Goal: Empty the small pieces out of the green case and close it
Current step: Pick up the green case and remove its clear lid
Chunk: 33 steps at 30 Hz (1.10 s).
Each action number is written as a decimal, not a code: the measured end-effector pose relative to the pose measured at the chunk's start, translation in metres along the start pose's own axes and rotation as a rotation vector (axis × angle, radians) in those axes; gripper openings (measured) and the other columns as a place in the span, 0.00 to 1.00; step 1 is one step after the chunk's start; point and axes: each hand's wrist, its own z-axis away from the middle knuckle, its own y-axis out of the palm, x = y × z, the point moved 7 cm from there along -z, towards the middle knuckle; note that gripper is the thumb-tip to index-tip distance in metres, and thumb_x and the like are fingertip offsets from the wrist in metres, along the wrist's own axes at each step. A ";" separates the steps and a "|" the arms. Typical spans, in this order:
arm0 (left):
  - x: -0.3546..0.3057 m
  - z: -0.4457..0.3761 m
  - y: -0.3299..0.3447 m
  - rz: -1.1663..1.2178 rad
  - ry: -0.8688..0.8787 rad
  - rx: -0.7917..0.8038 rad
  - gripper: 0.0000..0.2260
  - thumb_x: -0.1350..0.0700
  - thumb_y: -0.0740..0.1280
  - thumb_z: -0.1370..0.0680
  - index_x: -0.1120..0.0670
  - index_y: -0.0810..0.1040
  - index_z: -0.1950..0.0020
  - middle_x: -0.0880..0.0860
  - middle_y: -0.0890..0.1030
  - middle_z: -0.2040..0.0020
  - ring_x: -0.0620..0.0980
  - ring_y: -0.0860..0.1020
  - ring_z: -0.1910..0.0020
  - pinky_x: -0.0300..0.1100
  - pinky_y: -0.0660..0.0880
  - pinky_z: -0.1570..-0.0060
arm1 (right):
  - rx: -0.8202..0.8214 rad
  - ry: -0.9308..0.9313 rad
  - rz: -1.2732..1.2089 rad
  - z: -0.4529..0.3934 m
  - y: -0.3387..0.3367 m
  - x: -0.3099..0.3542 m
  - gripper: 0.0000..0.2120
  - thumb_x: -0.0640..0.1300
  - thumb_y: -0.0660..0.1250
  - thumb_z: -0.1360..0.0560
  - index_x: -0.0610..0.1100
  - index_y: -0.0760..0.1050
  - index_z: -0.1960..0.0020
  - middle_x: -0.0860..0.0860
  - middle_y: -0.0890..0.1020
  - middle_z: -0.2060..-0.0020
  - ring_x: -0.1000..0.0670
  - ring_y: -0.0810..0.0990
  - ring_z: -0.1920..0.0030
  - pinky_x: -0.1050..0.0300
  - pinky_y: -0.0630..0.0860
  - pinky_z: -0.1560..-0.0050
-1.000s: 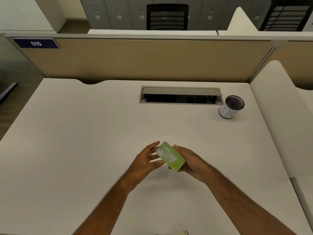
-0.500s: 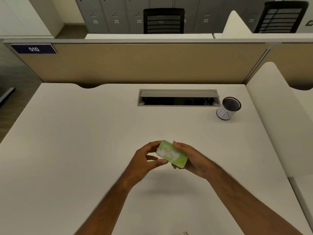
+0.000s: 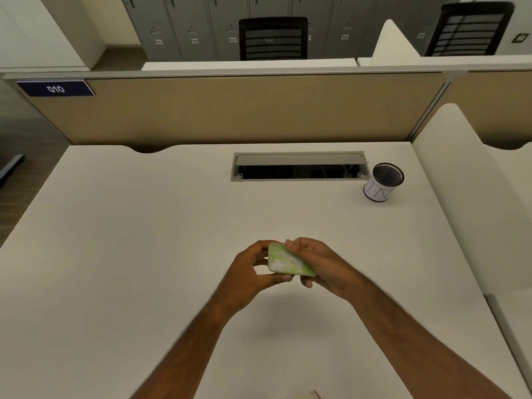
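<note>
A small translucent green case (image 3: 285, 262) with pale pieces showing through its lid is held above the white desk (image 3: 144, 254), a little in front of me. My left hand (image 3: 250, 272) grips its left end, thumb underneath and fingers curled over the top edge. My right hand (image 3: 322, 266) holds the right end, with fingers laid over the lid's upper edge. The case looks closed; no loose pieces lie on the desk.
A black mesh cup (image 3: 383, 182) with a white paper label stands at the back right. A grey cable hatch (image 3: 299, 167) is open in the desk's rear. A tan partition (image 3: 244, 108) bounds the back, a white divider (image 3: 466, 182) the right.
Both hands have turned the case slightly, and the right fingers have slid over the lid's top edge. The camera has tilted up a little.
</note>
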 end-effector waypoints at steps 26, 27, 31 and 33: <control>-0.015 0.010 -0.002 0.131 0.026 -0.138 0.23 0.55 0.83 0.30 0.45 0.83 0.37 0.48 0.88 0.41 0.51 0.87 0.41 0.47 0.86 0.43 | -0.422 -0.817 1.165 0.067 0.058 0.068 0.17 0.57 0.73 0.23 0.48 0.84 0.40 0.56 0.84 0.41 0.55 0.80 0.41 0.59 0.80 0.46; -0.015 0.010 -0.002 0.136 0.025 -0.135 0.23 0.56 0.82 0.30 0.46 0.83 0.36 0.48 0.88 0.41 0.51 0.87 0.41 0.46 0.86 0.44 | -0.426 -0.829 1.186 0.069 0.059 0.069 0.15 0.56 0.73 0.23 0.48 0.84 0.41 0.55 0.84 0.41 0.54 0.81 0.41 0.58 0.81 0.48; -0.016 0.013 -0.003 0.150 0.029 -0.134 0.22 0.54 0.80 0.30 0.46 0.83 0.37 0.47 0.88 0.41 0.49 0.86 0.40 0.41 0.85 0.45 | -0.429 -0.869 1.274 0.073 0.064 0.068 0.12 0.53 0.75 0.22 0.48 0.86 0.44 0.54 0.86 0.40 0.52 0.84 0.43 0.59 0.82 0.51; -0.015 0.014 -0.004 0.152 0.032 -0.137 0.21 0.54 0.79 0.29 0.46 0.83 0.37 0.47 0.88 0.41 0.48 0.86 0.39 0.41 0.85 0.44 | -0.422 -0.886 1.301 0.073 0.067 0.066 0.11 0.52 0.75 0.22 0.47 0.87 0.43 0.53 0.87 0.40 0.52 0.85 0.42 0.59 0.83 0.52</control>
